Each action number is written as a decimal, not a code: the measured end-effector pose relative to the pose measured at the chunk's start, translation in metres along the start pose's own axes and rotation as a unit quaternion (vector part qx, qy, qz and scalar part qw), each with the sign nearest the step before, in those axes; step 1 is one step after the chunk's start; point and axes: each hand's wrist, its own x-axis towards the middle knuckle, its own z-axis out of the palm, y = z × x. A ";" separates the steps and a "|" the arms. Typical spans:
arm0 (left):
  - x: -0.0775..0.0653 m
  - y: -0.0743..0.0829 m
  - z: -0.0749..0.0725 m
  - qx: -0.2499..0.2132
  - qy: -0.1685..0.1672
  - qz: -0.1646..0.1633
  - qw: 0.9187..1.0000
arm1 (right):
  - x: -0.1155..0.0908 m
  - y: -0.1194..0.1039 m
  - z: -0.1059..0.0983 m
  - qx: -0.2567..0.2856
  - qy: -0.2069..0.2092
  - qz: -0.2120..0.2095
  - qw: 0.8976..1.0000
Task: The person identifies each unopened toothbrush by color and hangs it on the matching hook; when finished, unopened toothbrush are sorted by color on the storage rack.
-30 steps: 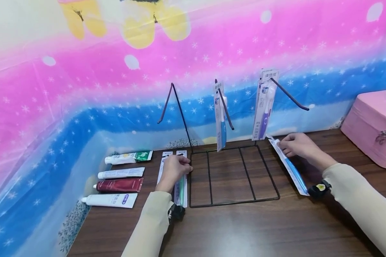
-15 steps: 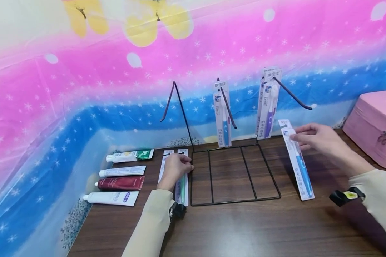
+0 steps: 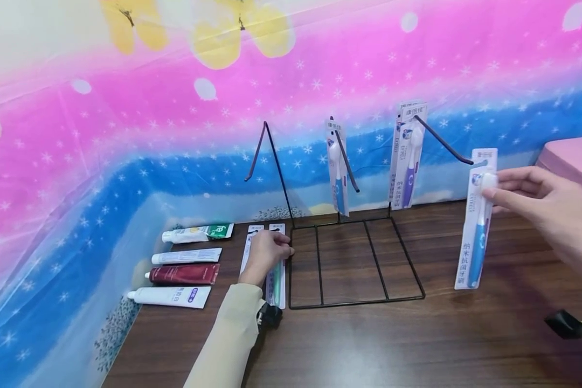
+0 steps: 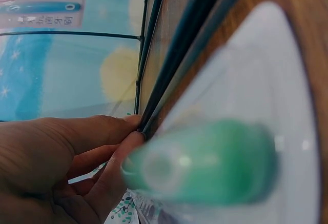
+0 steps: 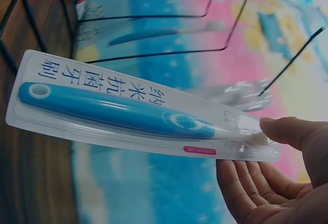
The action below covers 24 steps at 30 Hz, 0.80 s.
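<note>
In the head view, my right hand holds a packaged blue toothbrush upright by its top, between thumb and fingers, right of the black wire rack. The right wrist view shows the thumb across the pack's brush-head end. My left hand pinches the rack's left base wire between thumb and finger. Under that hand lies a packaged green toothbrush, with another pack beside it, partly covered. Another packaged blue toothbrush hangs on the middle hook, and packaged purple toothbrushes on the right hook.
Several toothpaste tubes lie in a column at the left of the wooden table. A pink case stands at the far right, partly behind my right hand. The rack's left hook bears nothing. A patterned cloth hangs behind.
My right hand has lifted the packaged blue toothbrush from beside the rack, moved right and nearer, and turned it upright. My left hand stays on the rack. The hanging blue pack has swivelled.
</note>
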 end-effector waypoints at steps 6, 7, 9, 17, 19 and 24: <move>0.000 -0.002 -0.001 -0.002 0.001 0.000 1.000 | -0.014 -0.020 -0.009 0.125 0.023 -0.091 0.988; 0.000 -0.002 -0.001 -0.001 0.000 -0.001 1.000 | -0.016 -0.024 -0.009 0.128 0.026 -0.105 0.986; 0.000 -0.001 -0.001 -0.003 -0.001 -0.004 1.000 | -0.020 -0.032 -0.010 0.142 0.033 -0.132 0.980; 0.001 0.000 0.001 -0.002 0.000 -0.002 1.000 | -0.046 -0.071 0.001 0.003 0.060 -0.158 0.986; 0.001 -0.001 0.001 -0.001 0.001 0.000 1.000 | -0.052 -0.081 0.009 0.030 0.038 -0.175 0.983; 0.000 -0.001 0.001 -0.002 0.002 0.006 1.000 | -0.062 -0.106 0.029 0.101 -0.019 -0.191 0.976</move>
